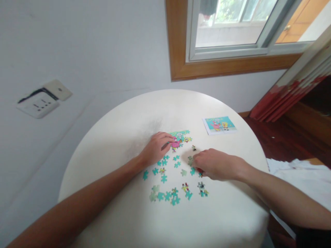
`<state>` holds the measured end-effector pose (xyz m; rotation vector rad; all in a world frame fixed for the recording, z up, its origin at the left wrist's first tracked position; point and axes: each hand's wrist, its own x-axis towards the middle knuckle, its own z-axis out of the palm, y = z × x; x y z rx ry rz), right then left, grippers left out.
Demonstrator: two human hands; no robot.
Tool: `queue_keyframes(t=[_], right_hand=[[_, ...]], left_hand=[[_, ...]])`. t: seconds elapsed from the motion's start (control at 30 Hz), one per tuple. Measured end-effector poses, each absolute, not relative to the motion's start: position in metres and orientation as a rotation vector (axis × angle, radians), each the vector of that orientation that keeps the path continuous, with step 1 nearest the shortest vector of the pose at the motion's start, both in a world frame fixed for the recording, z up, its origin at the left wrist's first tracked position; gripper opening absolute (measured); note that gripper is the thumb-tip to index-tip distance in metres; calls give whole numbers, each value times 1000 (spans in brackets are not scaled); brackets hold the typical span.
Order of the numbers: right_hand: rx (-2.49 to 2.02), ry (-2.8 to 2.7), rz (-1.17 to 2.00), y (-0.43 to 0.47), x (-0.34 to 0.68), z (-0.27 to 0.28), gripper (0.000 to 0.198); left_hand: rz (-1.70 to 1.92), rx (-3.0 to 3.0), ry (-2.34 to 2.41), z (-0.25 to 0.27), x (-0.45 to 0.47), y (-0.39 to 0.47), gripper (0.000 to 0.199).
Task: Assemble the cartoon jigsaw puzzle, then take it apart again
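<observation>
A partly joined jigsaw puzzle [184, 134] with a pink starfish figure lies near the middle of the round white table [113, 137]. My left hand [158, 146] rests at its left edge, fingers stretched onto the joined pieces and thumb apart. To the right, my right hand [213, 163] is bent down, its fingers pinched at a puzzle piece [190, 160] among the loose ones; the fingertips are partly hidden. One small dark piece [193, 148] lies just above that hand. Loose teal pieces [163, 178] spread between and below both hands.
A picture card [220, 125] with the same cartoon figures lies at the table's right rear. Several pieces [173, 196] cluster nearer to me. Behind the table are a wall with a socket [38, 104], a window [232, 31] and a red and white curtain [287, 89].
</observation>
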<state>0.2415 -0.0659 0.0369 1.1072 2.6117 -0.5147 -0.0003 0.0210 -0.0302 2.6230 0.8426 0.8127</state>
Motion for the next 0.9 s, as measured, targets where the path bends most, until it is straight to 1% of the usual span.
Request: queue_keyframes(t=[0.4, 0.6, 0.73, 0.83, 0.9], right_hand=[[1094, 2599, -615, -67, 245, 34, 14], [988, 2782, -986, -42, 255, 36, 17], [1234, 2883, -1206, -21, 260, 28, 14], [1434, 2858, -1403, -11, 261, 20, 17], [1506, 2934, -1385, -7, 259, 15, 21]], left_hand=[[821, 2613, 841, -26, 0, 18, 24], [803, 2618, 832, -25, 2, 17, 26], [786, 2628, 815, -25, 3, 16, 26], [759, 2644, 776, -22, 4, 14, 24], [709, 2666, 745, -20, 4, 11, 23]])
